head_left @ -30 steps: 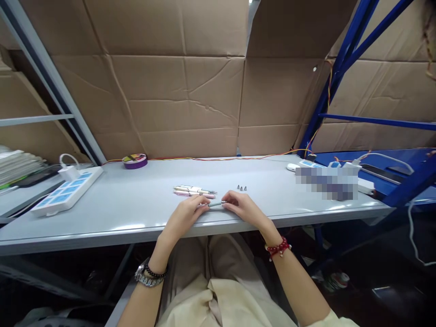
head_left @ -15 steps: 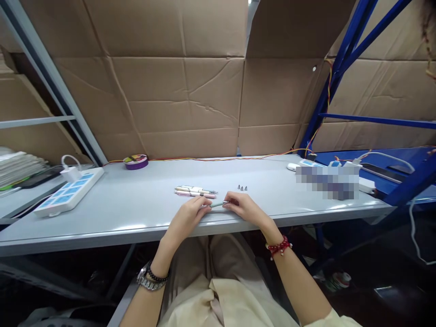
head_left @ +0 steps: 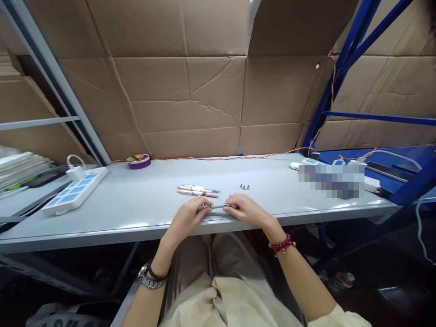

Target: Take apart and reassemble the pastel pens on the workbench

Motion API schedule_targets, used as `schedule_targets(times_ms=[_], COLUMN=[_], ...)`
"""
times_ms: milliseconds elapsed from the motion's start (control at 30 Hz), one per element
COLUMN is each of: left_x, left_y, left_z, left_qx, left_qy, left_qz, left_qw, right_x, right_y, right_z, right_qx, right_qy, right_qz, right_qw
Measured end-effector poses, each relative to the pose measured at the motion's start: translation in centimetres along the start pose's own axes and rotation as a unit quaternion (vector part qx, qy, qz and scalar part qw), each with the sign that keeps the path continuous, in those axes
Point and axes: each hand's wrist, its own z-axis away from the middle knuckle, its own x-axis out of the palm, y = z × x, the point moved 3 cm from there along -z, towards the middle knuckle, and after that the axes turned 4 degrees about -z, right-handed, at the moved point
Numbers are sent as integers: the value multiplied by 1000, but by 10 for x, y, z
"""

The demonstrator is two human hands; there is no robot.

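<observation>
A slim pale green pen (head_left: 217, 206) lies level between my two hands, just above the table's front edge. My left hand (head_left: 191, 215) pinches its left end. At the other end, the fingers of my right hand (head_left: 244, 210) close on the silvery tip; exactly what they cover there is hidden. Just beyond my left hand, several pens (head_left: 197, 190) lie side by side on the table, one pink and others white or cream. Beyond my right hand stand three small grey cone-shaped pen tips (head_left: 244, 187).
The grey table (head_left: 143, 204) has a roll of purple tape (head_left: 138, 161) at its back left. A white power strip (head_left: 76, 190) lies at the left. Thin red and yellow wires (head_left: 197, 158) run along the back edge before a cardboard wall (head_left: 190, 104). A blue frame (head_left: 327, 109) rises at right.
The view has shifted slightly, so everything sits a little further right. Both hands keep their hold on the pale green pen, with a small turn of the right fingers at its tip.
</observation>
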Motion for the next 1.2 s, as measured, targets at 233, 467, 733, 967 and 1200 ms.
schedule_targets(times_ms=[233,467,733,967,1200], left_x=[1,3,1,-56,-32], left_y=[4,13,34,57,52], left_z=[-2,-4,-6,7,52], left_qx=[4,45,5,164,335], left_qy=[0,28,183,170,-7], left_qz=[-24,-61,-149,-244,-284], left_qw=[1000,997,972,941,898], right_x=[-2,-1,-35,-94,-88], right_y=[1,2,25,80,88], right_z=[1,3,21,66,63], right_qx=[20,47,130,251,287], right_qy=[23,41,255,360,252], right_qz=[-14,-24,-12,114,186], right_qw=[999,998,958,891,905])
